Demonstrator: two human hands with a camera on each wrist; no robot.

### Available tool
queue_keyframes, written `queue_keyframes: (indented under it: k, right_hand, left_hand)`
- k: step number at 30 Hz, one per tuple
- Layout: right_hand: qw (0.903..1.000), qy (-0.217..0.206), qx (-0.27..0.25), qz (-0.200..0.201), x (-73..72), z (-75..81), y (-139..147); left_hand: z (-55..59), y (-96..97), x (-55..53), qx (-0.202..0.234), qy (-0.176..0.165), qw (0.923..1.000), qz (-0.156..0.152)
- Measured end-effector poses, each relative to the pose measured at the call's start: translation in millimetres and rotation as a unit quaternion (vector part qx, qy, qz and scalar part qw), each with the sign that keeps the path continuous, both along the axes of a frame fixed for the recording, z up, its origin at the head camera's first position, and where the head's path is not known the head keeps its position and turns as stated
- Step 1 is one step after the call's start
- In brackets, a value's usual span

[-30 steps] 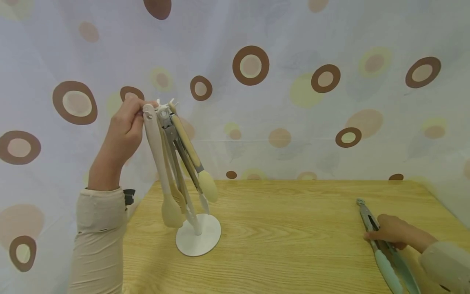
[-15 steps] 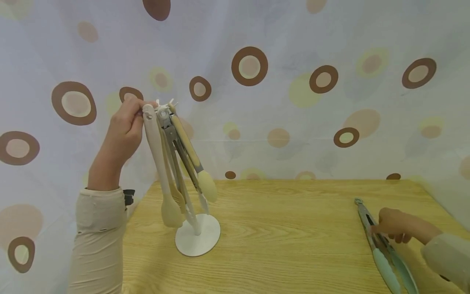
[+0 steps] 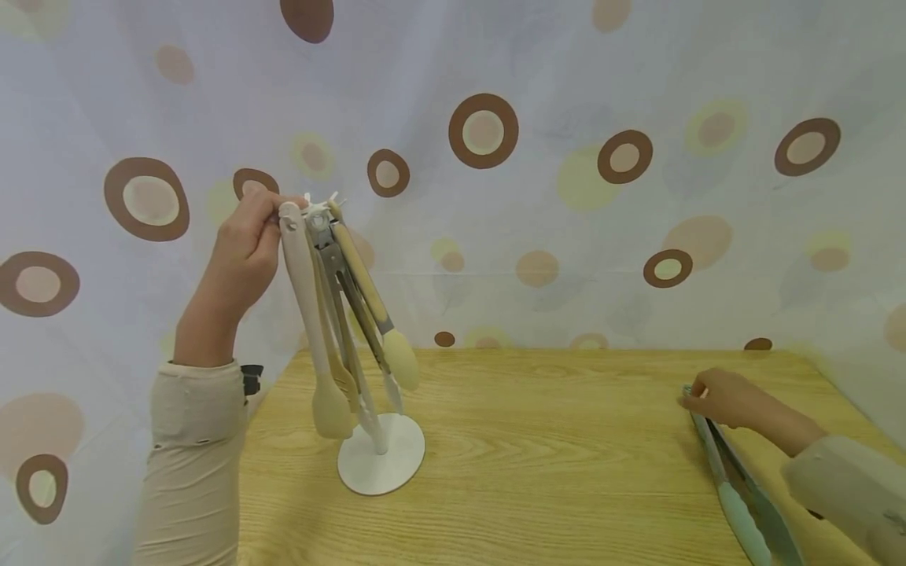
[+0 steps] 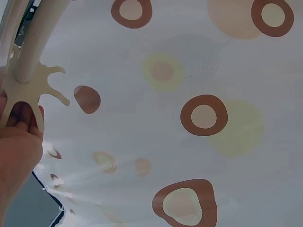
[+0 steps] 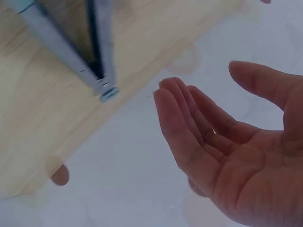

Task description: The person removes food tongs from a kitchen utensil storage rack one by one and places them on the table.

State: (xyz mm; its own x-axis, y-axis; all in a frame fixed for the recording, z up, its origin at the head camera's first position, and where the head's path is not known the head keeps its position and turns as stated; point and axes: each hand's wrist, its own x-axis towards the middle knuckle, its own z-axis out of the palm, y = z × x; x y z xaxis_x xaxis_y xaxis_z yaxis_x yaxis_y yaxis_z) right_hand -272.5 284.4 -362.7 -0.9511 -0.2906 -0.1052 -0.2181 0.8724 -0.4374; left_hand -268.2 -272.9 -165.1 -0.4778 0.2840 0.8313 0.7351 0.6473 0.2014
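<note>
My left hand (image 3: 244,244) grips the top of a white utensil stand (image 3: 382,468), fingers around its hooked head (image 4: 32,90). The stand leans up and left from its round base. From it hang a cream spoon-like utensil (image 3: 331,405), metal tongs (image 3: 329,263) and a yellow-tipped utensil (image 3: 401,360); a slotted one is partly hidden. At the right lie mint-green and grey tongs (image 3: 743,523), arms spread toward me. Over their hinged end is my right hand (image 3: 736,405). In the right wrist view its fingers (image 5: 170,118) are loosely bent, apart from the tongs, holding nothing.
A wood-grain table (image 3: 552,448) spans the space between stand and tongs. Behind it hangs a pale curtain (image 3: 524,204) patterned with brown, yellow and peach spots, which also runs along both sides.
My right hand has moved from the middle of the mint-green tongs away from me to their hinged end. My left hand and the stand stay in place.
</note>
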Motion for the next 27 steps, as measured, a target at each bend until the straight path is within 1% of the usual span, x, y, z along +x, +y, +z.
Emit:
queue_keyframes:
  k: [4,6,13,20,27]
  right_hand:
    - [0.9994,0.035,-0.001,0.007,-4.7,7.8,-17]
    - [0.9990,0.045,-0.005,0.005,-6.6,10.7,-25]
    - [0.9961,0.077,-0.044,0.001,-11.0,21.3,-55]
    - [0.9902,0.118,-0.073,0.011,-12.8,31.1,-83]
    - [0.9817,0.152,-0.113,0.013,-14.4,40.3,-105]
  left_hand:
    - [0.3,0.7,0.8,0.000,-0.002,1.0000,0.002]
    - [0.3,1.0,1.0,0.001,-0.003,1.0000,0.002]
    - [0.2,0.0,0.7,-0.001,-0.002,1.0000,0.003]
    - [-0.2,-0.1,0.6,-0.002,-0.002,1.0000,0.009]
    - [0.2,0.0,1.0,0.000,0.001,1.0000,0.000]
